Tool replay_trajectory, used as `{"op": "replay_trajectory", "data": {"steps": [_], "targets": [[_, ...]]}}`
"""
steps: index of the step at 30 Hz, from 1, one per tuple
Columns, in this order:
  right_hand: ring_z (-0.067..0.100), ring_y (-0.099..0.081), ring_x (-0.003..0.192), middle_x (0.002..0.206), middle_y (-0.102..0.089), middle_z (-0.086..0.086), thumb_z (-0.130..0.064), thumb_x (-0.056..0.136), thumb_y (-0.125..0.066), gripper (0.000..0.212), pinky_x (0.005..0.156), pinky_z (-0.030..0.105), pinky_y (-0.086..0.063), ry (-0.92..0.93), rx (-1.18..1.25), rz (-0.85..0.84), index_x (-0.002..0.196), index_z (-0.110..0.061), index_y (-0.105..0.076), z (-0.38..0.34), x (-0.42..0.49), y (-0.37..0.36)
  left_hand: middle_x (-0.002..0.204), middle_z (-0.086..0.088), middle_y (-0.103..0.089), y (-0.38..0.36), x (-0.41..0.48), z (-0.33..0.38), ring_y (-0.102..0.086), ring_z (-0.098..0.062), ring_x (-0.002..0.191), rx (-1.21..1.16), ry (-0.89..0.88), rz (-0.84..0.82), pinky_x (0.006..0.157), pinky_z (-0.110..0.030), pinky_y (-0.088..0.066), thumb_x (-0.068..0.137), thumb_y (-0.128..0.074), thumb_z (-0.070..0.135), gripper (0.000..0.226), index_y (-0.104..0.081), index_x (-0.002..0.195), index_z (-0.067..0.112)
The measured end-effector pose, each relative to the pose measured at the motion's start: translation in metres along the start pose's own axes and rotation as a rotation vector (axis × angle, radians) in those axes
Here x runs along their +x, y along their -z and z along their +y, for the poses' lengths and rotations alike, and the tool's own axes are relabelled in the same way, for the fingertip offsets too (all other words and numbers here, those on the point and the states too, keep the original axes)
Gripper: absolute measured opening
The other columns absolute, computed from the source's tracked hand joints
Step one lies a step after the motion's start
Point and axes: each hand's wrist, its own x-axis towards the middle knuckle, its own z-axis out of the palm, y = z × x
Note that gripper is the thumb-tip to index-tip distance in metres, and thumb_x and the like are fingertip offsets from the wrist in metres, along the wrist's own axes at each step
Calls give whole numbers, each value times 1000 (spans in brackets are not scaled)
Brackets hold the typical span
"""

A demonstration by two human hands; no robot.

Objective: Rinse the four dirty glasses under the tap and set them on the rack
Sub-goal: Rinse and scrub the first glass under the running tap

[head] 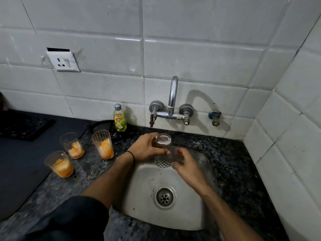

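Head view: one clear glass tumbler with a diamond-cut base (163, 153), upright above the far part of the stainless steel sink basin (139, 197) and directly below the chrome wall-mounted tap (173, 94). The left hand (145, 150) grips its upper half with fingers wrapped round it, and the right hand (185, 162), motion-blurred, cups its lower right side with curled fingers. Three clear glasses with orange residue (103, 145) stand upright in a cluster on the dark speckled stone counter (234, 171) left of the sink, apart from the hands, and one yellow-green dish-soap bottle (119, 120) stands beyond them against the white tiled wall (191, 49).
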Motion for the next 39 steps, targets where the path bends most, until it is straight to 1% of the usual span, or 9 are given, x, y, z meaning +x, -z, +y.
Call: {"op": "replay_trajectory", "data": {"steps": [3, 7, 9, 11, 13, 16, 21, 30, 39], "targets": [[-5, -57, 103, 113, -61, -20, -25, 85, -77, 55, 80, 9, -42, 104, -108, -40, 131, -39, -49, -12, -5, 7, 94, 5, -75, -7, 3, 10, -70, -6, 88, 107, -20, 15, 86, -32, -56, 66, -91, 39, 47, -70, 103, 18], [9, -66, 101, 104, -72, -11, -35, 75, -80, 51, 83, 23, -55, 114, -143, 52, 122, -30, -61, -19, 1, 2, 89, 7, -75, -12, 2, 14, -69, -3, 84, 139, -20, 62, 80, -26, -55, 65, -90, 45, 43, -70, 97, 23], [14, -65, 106, 104, -73, -10, -45, 68, -76, 55, 87, 36, -57, 138, -167, 79, 120, -33, -62, -18, 5, -2, 96, 6, -76, -8, 0, 8, -70, -3, 90, 79, -4, 43, 86, -27, -56, 68, -88, 45, 47, -70, 105, 22], [11, -65, 106, 104, -73, -11, -47, 68, -78, 54, 87, 35, -57, 157, -134, 74, 118, -33, -64, -18, 9, -7, 105, 7, -76, -2, -4, -1, -70, -5, 99, -31, 5, -8, 94, -32, -55, 71, -85, 49, 53, -69, 115, 23], [6, -70, 98, 101, -75, -8, -38, 73, -85, 43, 84, 29, -58, 149, -15, 50, 111, -26, -69, -18, 14, -14, 109, 7, -75, 7, -10, -8, -70, -5, 103, -117, 14, 3, 95, -33, -55, 75, -78, 57, 56, -68, 119, 24], [26, -73, 91, 96, -77, 9, -28, 79, -84, 30, 82, 37, -58, 82, 211, -23, 101, -11, -73, -28, 21, -24, 103, 5, -75, 29, -27, -13, -70, -1, 94, -215, 28, 119, 80, -17, -52, 88, -66, 48, 38, -70, 115, 21], [22, -72, 79, 100, -77, 18, -44, 79, -69, 46, 73, 33, -52, -108, 635, -264, 104, -6, -73, -78, 36, -64, 93, -12, -75, 88, -61, -38, -68, -4, 74, -287, 66, 342, 68, -16, -51, 97, -61, 19, 23, -69, 112, 4], [15, -71, 79, 99, -75, 8, -59, 86, -59, 65, 61, 26, -50, -293, 858, -635, 121, -5, -67, -221, 104, -234, 90, -8, -76, 253, -143, -125, -67, -6, 71, -190, 214, 686, 61, -12, -47, 99, -57, 9, 17, -71, 107, 6], [17, -65, 84, 102, -75, 10, -50, 87, -67, 47, 66, 27, -45, -336, 725, -630, 106, -8, -66, -327, 196, -445, 91, -1, -77, 421, -170, -288, -71, -17, 82, -156, 505, 842, 66, -19, -49, 98, -56, 12, 18, -74, 98, 15]]}}
